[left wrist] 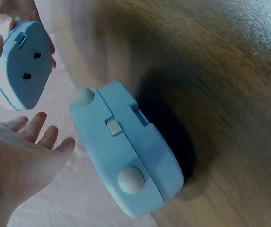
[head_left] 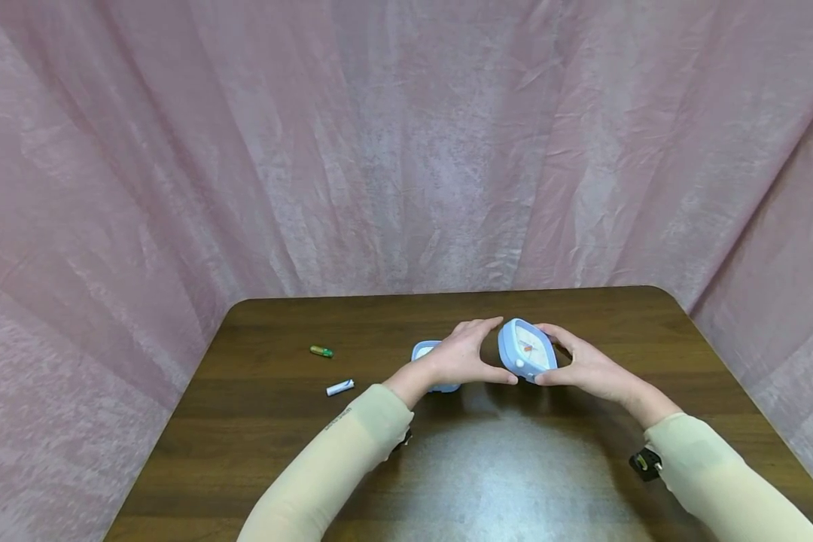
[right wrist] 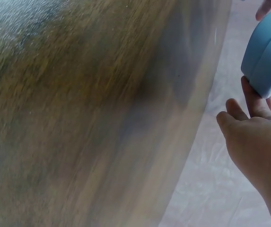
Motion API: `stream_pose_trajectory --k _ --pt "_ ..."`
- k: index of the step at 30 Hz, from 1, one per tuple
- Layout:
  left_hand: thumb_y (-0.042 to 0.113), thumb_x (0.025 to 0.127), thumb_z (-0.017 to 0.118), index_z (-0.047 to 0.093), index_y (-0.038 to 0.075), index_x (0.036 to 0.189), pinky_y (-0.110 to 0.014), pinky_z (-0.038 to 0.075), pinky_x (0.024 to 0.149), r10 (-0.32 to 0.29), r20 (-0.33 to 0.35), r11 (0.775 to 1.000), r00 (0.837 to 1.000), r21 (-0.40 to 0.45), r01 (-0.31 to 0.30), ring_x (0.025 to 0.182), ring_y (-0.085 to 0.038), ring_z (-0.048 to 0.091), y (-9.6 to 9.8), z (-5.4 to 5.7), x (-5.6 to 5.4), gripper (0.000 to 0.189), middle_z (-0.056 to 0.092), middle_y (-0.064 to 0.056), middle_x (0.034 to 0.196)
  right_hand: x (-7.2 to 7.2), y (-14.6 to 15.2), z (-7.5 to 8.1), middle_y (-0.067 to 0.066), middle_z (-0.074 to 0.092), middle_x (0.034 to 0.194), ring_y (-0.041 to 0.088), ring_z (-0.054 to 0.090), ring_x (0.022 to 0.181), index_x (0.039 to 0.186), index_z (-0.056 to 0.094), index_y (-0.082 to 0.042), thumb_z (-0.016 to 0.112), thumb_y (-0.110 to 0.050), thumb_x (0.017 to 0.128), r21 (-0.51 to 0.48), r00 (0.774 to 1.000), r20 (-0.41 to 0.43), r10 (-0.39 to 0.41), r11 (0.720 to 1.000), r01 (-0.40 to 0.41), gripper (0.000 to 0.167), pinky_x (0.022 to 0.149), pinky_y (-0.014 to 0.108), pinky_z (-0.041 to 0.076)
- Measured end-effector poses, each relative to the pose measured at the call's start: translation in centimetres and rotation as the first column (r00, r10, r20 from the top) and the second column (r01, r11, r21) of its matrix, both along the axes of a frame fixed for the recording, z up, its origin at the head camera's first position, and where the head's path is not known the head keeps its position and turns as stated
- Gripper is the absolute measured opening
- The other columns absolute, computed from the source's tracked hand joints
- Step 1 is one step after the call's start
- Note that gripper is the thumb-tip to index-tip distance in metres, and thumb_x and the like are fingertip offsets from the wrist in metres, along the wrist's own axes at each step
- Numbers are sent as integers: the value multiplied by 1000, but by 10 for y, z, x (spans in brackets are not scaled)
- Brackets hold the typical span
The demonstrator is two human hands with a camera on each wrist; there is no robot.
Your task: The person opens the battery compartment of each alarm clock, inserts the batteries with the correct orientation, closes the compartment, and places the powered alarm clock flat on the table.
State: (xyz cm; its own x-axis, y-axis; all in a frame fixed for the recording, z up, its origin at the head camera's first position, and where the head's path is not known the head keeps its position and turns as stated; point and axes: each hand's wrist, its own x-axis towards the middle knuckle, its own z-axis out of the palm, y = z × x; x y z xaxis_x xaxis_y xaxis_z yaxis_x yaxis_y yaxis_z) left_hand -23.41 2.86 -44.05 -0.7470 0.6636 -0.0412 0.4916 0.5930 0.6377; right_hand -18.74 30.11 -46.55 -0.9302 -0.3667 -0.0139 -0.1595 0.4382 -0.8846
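Note:
My right hand (head_left: 586, 369) grips a light blue alarm clock (head_left: 530, 352) by its side, thumb low and fingers behind, and holds it tilted above the table. Its white dial faces me in the head view; two dark feet show under it in the left wrist view. My left hand (head_left: 466, 357) is spread beside that clock, thumb and fingers apart, and whether it touches the clock I cannot tell. A second light blue clock (left wrist: 121, 146), with round pale knobs, stands on the table, partly hidden behind my left hand in the head view.
Two small batteries lie to the left on the brown wooden table (head_left: 257, 444): a green one (head_left: 321, 351) and a white-and-blue one (head_left: 340, 388). Pink curtains (head_left: 406, 150) hang behind the table's far edge and at its sides.

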Motion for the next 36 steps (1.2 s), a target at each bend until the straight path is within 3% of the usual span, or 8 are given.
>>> stream_pose_trajectory --k 12,17,25,33,36 --pt "64 75 84 24 19 164 -46 34 115 47 48 999 998 25 -48 149 -23 27 4 -1 0 116 37 2 161 1 -5 3 11 51 143 31 47 127 153 39 -13 85 -21 85 -40 1000 -7 18 999 -18 82 98 36 46" --pt "62 75 84 27 20 163 -47 34 115 41 94 997 995 58 -46 149 -24 27 1 -3 -3 114 36 1 161 1 -7 3 12 52 140 33 47 125 153 39 -12 83 -18 86 -65 999 -17 38 997 -39 81 97 35 46" --pt "59 75 86 41 27 157 -49 34 113 22 147 991 989 128 -42 145 -22 32 -1 -1 -5 99 41 3 155 0 -8 3 16 45 148 35 43 131 155 34 -9 81 -16 88 -104 998 19 56 993 -53 82 99 34 46" --pt "56 75 86 40 26 156 -49 37 111 -1 213 979 977 201 -43 145 -29 37 -2 2 -4 97 39 2 156 0 -9 5 17 44 148 39 40 135 157 32 -9 79 -17 89 -105 998 25 62 993 -59 84 102 37 43" --pt "55 75 86 39 25 155 -48 38 111 -5 228 974 974 222 -47 145 -27 38 -1 2 -4 97 41 4 155 1 -9 6 18 40 152 40 37 137 159 29 -9 78 -17 90 -103 997 33 63 993 -60 85 101 36 44"
